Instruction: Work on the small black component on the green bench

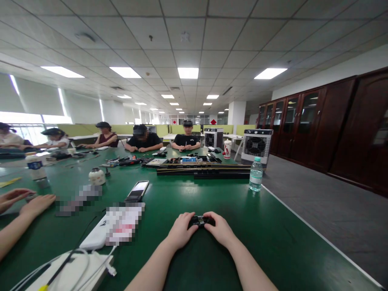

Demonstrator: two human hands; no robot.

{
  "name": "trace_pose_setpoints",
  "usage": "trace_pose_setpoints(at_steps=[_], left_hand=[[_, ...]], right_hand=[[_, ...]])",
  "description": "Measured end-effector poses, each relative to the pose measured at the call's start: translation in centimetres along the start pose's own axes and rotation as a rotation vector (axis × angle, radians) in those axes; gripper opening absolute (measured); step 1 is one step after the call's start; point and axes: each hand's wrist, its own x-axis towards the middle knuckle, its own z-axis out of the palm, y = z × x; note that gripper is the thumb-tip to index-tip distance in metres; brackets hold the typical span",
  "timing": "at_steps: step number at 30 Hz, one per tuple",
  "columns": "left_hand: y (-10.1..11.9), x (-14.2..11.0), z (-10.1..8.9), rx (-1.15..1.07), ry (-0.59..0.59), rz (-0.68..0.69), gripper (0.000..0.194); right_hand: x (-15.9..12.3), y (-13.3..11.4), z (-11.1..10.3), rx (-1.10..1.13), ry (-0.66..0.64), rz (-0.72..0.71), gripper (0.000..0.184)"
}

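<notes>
Between my two hands, low over the green table [188,262], is a small black device [200,220] with a lighter, metallic-looking middle; its exact kind is too small to make out. My left hand [182,231] is closed on its left end, thumb in front and fingers behind. On the opposite end, my right hand [222,230] grips it in the same way. Both palms hide the ends of the device. Whether it rests on the tabletop or is held just above it, I cannot tell.
A water bottle [256,174] stands at the right edge. Long black bars [206,170] lie across the table ahead. Left are a phone [138,191], a white power bank [94,234], cables and a jar [97,176]. A co-worker's hands [36,205] are at far left; several people sit beyond.
</notes>
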Motion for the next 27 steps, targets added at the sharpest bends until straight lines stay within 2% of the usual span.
trace_pose_setpoints(at_steps=[8,14,22,27], left_hand=[[-0.03,0.14,0.02,0.042,-0.004,-0.012,0.040],[0.14,0.09,-0.08,0.023,-0.003,-0.028,0.050],[0.16,0.00,-0.14,0.049,-0.009,-0.003,0.040],[0.07,-0.06,-0.04,0.028,-0.001,0.011,0.047]], right_hand=[[-0.06,-0.47,0.01,-0.078,0.010,-0.039,0.034],[-0.15,-0.49,0.27,-0.112,0.003,-0.037,0.031],[0.19,0.05,0.59,-0.117,0.016,-0.058,0.028],[0.22,0.11,0.60,-0.146,0.012,-0.059,0.025]])
